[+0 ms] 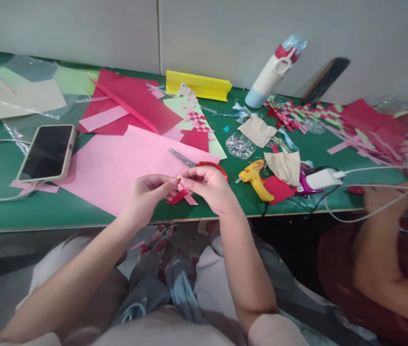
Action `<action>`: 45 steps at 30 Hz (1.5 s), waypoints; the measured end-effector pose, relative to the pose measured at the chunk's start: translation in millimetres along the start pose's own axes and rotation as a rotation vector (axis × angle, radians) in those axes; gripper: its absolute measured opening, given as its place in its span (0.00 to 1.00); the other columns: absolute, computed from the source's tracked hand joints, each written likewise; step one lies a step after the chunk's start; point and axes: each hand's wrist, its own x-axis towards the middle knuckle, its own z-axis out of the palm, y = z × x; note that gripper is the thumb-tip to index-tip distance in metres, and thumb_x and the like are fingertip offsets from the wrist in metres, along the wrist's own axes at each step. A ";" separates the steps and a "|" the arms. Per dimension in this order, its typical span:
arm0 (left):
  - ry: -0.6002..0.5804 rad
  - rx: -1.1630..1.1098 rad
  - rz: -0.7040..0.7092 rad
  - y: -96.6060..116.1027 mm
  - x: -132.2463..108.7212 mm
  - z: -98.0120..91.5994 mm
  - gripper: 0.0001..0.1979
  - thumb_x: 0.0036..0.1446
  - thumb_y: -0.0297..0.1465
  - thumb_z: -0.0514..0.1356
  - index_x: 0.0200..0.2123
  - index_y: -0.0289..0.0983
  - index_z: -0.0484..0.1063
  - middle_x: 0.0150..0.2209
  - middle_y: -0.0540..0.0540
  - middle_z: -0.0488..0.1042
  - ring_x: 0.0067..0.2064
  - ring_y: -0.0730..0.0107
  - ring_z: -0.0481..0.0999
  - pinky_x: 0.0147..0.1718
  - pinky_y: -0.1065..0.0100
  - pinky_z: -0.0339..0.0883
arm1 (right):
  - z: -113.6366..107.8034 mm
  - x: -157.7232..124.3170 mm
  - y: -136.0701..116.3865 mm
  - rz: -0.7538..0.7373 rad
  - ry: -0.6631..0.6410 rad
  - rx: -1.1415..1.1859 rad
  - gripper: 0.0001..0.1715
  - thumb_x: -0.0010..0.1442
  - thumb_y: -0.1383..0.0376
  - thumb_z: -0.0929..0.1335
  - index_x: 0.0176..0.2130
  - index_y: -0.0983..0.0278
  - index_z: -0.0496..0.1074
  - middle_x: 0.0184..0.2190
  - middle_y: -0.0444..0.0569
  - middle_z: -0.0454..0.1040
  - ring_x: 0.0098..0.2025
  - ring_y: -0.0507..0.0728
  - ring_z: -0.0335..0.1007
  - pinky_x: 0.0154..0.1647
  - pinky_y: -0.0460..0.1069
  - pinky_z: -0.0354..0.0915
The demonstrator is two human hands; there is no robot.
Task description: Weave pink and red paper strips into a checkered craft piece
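My left hand (pixel 156 192) and my right hand (pixel 207 186) meet at the table's front edge, thumbs and fingertips pinched together. Between them is a tiny pale piece, mostly covered by the fingers and too small to name. Just below the fingertips show red and pink paper strips (pixel 188 198); whether they are held or lie on the table I cannot tell. Scissors (pixel 182 157) with red handles rest behind my right hand, which partly hides them. A large pink paper sheet (pixel 106 161) spreads behind my left hand.
A yellow glue gun (pixel 256 180) and a clear box of small beads (pixel 240 145) lie to the right. A phone (pixel 47 153) is at left. A bottle (pixel 274 72) stands at the back. A co-worker's arm (pixel 380 245) rests at far right, near white cables.
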 end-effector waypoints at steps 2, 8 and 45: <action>0.007 0.048 0.035 -1.4 0.5 0.0 0.13 0.43 0.38 0.71 0.28 0.33 0.78 0.24 0.47 0.77 0.25 0.74 0.73 0.26 0.72 0.68 | -1.1 0.6 1.4 0.029 -0.025 0.049 0.17 0.49 0.58 0.74 0.36 0.67 0.76 0.30 0.47 0.79 0.30 0.51 0.74 0.34 0.46 0.70; 0.017 0.096 0.067 -4.3 1.9 -1.6 0.12 0.46 0.38 0.70 0.27 0.34 0.78 0.23 0.48 0.77 0.25 0.75 0.73 0.26 0.73 0.67 | 0.3 0.1 -0.4 0.023 0.015 0.059 0.17 0.46 0.58 0.76 0.34 0.67 0.77 0.29 0.47 0.79 0.30 0.50 0.73 0.35 0.46 0.70; 0.003 0.882 0.470 -3.7 -7.2 -7.7 0.09 0.58 0.34 0.60 0.36 0.36 0.77 0.34 0.45 0.78 0.34 0.67 0.75 0.34 0.66 0.68 | -26.8 -6.0 -5.1 -0.179 0.307 -0.242 0.11 0.48 0.63 0.75 0.33 0.66 0.79 0.34 0.51 0.81 0.35 0.56 0.78 0.39 0.49 0.74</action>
